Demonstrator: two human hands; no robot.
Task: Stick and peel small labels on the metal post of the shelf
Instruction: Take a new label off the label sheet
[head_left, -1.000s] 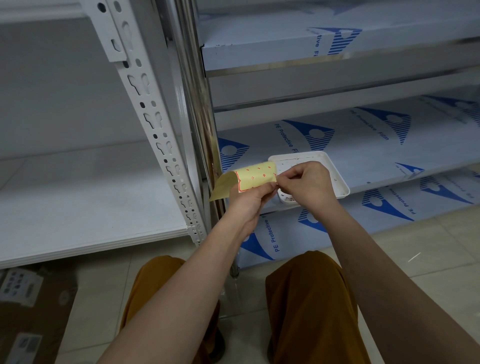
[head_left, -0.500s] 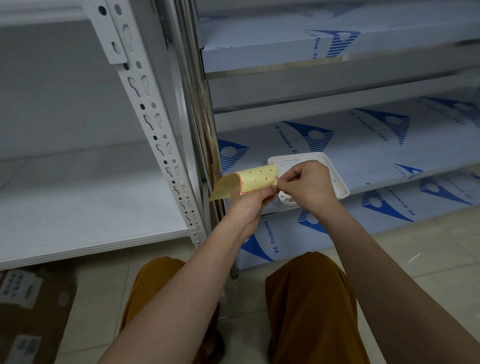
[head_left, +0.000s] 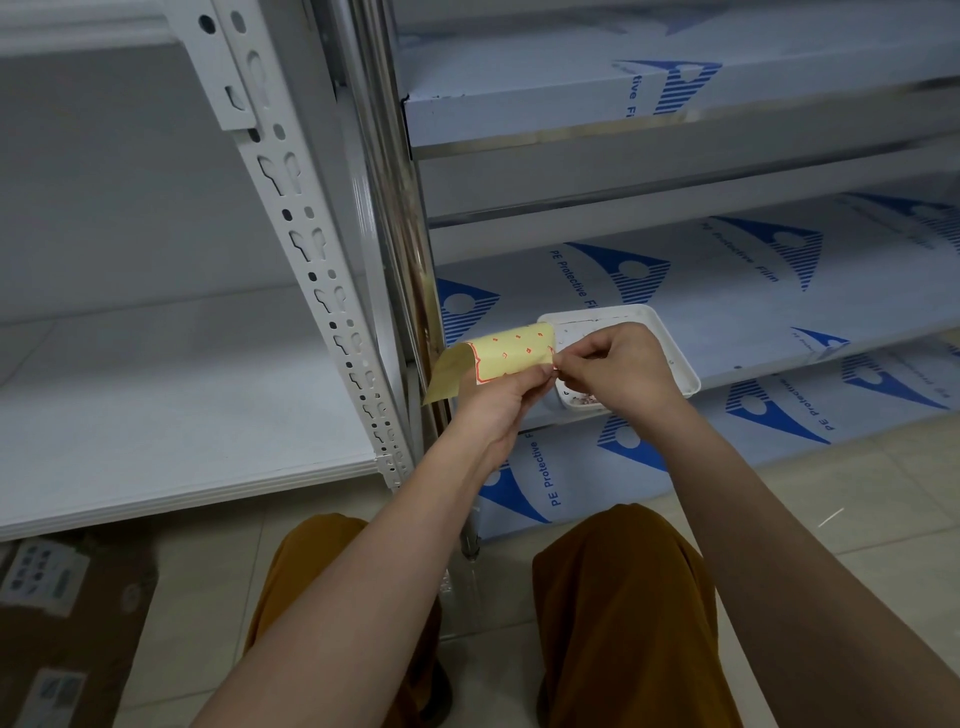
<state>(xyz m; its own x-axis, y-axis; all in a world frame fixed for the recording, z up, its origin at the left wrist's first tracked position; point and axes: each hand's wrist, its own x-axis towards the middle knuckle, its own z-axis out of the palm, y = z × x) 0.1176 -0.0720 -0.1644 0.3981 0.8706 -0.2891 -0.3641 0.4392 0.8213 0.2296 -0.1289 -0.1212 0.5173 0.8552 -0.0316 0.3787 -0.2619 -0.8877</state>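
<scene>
While the left hand (head_left: 501, 400) grips the label sheet (head_left: 511, 351), the right hand (head_left: 618, 371) pinches its right edge.

1. The left hand (head_left: 496, 402) held a curled yellow label sheet (head_left: 506, 353) by its lower edge.
2. The right hand (head_left: 615, 369) pinched at the sheet's right edge.
3. A white tray (head_left: 670, 353) sat on the film-covered shelf (head_left: 727, 291), beside the shiny metal post (head_left: 397, 218).

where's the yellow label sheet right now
The yellow label sheet is mid-frame in the head view, gripped by the left hand, just right of the shiny metal post and left of the white tray.
</scene>
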